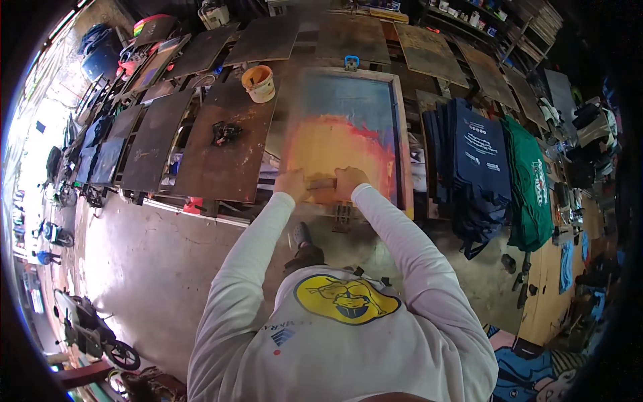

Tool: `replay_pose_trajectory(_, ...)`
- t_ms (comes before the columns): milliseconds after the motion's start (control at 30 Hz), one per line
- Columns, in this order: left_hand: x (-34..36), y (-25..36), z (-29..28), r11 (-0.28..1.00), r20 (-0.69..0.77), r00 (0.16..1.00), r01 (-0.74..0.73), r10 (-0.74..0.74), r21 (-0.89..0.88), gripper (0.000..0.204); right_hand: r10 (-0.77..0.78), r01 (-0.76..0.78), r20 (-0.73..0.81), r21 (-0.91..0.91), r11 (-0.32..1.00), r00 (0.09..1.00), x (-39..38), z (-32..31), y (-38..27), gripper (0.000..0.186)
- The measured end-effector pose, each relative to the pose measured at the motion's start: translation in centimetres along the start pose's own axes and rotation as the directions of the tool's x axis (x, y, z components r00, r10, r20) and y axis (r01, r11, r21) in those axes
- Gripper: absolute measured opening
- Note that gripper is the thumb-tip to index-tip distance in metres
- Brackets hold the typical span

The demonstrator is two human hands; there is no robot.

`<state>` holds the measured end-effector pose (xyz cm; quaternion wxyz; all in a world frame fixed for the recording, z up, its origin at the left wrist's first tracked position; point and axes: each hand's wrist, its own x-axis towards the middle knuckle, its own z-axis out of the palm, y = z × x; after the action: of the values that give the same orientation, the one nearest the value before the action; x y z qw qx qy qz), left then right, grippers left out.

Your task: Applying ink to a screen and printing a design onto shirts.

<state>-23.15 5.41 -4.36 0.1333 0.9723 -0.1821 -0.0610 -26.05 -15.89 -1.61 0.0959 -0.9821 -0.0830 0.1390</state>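
Lying across the screen (341, 144) toward six o'clock, the squeegee (321, 183), seemingly stiff and light, is gripped near both ends by curled hands (289, 183).

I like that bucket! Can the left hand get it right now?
Probably not right away: the left hand seems busy on the squeegee. Let go, though, and the way to the bucket looks free.

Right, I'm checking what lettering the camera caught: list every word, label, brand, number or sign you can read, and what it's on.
I won't copy wording, only place it:
White shirt: dark lettering beside a blue emblem, only partly legible.
Navy cloth bag: white lines, too small to read reliably.
Green cloth stack: white lettering, too blurred.
Framed screen: none legible.
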Motion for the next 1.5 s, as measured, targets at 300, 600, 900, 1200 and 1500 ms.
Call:
replay_pose_trajectory(300,0.8,0.7,-1.9,0.996,0.109,0.992,-0.074,0.068,0.051,0.043,0.048,-0.047,-0.027,0.036,0.998,0.998,-0.1,0.9,0.6,0.04)
replay_pose_trajectory(600,14.8,2.8,-5.9,0.894,0.133,0.896,-0.437,0.423,0.103,0.057,0.291,-0.28,-0.139,0.088,0.956,0.947,6.3,-3.0,6.6,0.025)
replay_pose_trajectory(900,21.5,1.4,-4.3,0.795,-0.051,0.795,-0.606,0.604,-0.026,0.046,0.453,-0.436,-0.218,0.123,0.891,0.864,11.7,-1.6,8.3,0.023)
replay_pose_trajectory(1200,17.3,-3.0,-2.4,0.716,0.388,0.639,-0.692,0.664,-0.086,0.048,0.681,-0.622,-0.183,0.293,0.726,0.709,3.4,3.3,-3.9,0.021)
replay_pose_trajectory(1500,24.2,4.0,-3.6,0.367,0.328,0.343,-0.93,0.88,-0.012,0.031,0.824,-0.749,-0.059,0.384,0.54,0.564,2.8,0.4,-3.9,0.043)
